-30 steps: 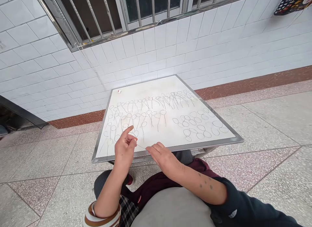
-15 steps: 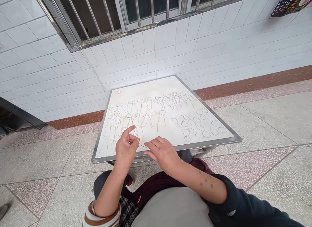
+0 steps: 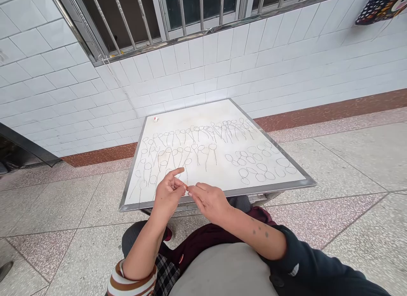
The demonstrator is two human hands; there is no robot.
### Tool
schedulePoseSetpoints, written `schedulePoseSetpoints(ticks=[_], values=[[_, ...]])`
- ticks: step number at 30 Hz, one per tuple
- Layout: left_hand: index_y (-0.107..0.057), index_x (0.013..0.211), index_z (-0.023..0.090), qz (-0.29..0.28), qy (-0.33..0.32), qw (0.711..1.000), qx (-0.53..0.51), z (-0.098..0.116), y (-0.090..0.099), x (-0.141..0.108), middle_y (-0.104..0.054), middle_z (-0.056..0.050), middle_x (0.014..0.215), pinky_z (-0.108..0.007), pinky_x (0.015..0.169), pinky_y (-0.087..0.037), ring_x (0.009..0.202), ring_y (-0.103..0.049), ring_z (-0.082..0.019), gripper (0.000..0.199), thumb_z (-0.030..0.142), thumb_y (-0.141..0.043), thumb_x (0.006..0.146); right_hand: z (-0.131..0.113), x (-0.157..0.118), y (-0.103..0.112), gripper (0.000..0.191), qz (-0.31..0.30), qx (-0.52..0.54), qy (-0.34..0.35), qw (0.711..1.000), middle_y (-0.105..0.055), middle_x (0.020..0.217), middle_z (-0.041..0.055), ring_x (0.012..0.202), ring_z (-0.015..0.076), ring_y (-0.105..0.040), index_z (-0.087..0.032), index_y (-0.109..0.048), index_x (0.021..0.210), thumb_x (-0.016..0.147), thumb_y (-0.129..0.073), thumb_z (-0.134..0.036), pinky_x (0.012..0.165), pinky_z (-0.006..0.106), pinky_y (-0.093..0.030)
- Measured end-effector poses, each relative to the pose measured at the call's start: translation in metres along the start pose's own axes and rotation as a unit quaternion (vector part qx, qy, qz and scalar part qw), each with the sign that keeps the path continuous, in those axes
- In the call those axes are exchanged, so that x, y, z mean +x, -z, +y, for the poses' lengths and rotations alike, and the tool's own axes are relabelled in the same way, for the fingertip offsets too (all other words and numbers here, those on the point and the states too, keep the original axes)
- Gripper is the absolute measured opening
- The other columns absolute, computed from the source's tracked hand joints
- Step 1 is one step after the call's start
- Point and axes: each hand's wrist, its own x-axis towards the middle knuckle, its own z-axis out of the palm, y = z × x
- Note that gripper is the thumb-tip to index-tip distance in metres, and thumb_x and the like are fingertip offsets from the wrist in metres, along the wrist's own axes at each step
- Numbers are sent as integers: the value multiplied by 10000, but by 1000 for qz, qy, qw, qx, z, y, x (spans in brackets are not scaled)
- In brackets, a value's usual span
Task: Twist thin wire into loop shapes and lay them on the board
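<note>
Above the table's near edge, my left hand [image 3: 169,193] pinches with thumb and fingertips, its index finger stretched out. My right hand [image 3: 210,200] is closed too, its fingertips meeting the left ones. A thin wire is held between the two hands, mostly hidden by the fingers. Beyond them on the white tabletop [image 3: 219,177] lie several thin wire loops with long tails [image 3: 212,147], set out in rows. Wire rings [image 3: 261,168] without clear tails lie in a group on the right.
A grey metal edge [image 3: 270,186] frames the table, which stands near a white tiled wall [image 3: 190,82]. One small red-and-white object [image 3: 156,119] sits at the far left corner. Window bars [image 3: 181,16] are above, and a patterned cloth item [image 3: 380,7] hangs at upper right.
My left hand has shifted slightly right and my right hand slightly left and down. Their fingertips, apart before with a curved wire between them, now meet.
</note>
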Motion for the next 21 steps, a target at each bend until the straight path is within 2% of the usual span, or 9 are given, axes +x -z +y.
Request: schedulePoseSetpoints(ticks=[6,11,17,21], values=[[-547,1211,149,6,-1,1000,-21,-4,-3,-4,-587,20,675,-266,678,-454,655,-531,-127,519,168,-627,699,3,0,-5,172,-5,39,-33,999,-617,734,6,674,128,-558,-190,-598,926,948,-448,-272,573,231,-355],[-560,1200,159,1,3,1000,-7,-5,-2,-6,-590,21,679,-264,677,-445,646,-529,-123,504,172,-630,701,5,2,-5,196,9,-33,-28,999,-614,700,12,630,137,-551,-188,-598,869,950,-457,-299,560,246,-340],[-578,1185,164,-12,4,1000,-12,-5,-3,-6,-569,39,655,-244,640,-416,604,-498,-105,497,150,-615,690,7,0,-3,222,6,-44,21,999,-581,670,14,617,141,-514,-184,-577,844,958,-387,-193,577,249,-351],[-579,1186,159,-4,8,1000,-22,-3,-6,-6,-571,34,661,-253,658,-429,625,-507,-113,502,159,-623,686,6,-2,-3,226,7,-4,6,1000,-574,675,20,627,144,-517,-178,-559,864,963,-357,-190,594,249,-374]])
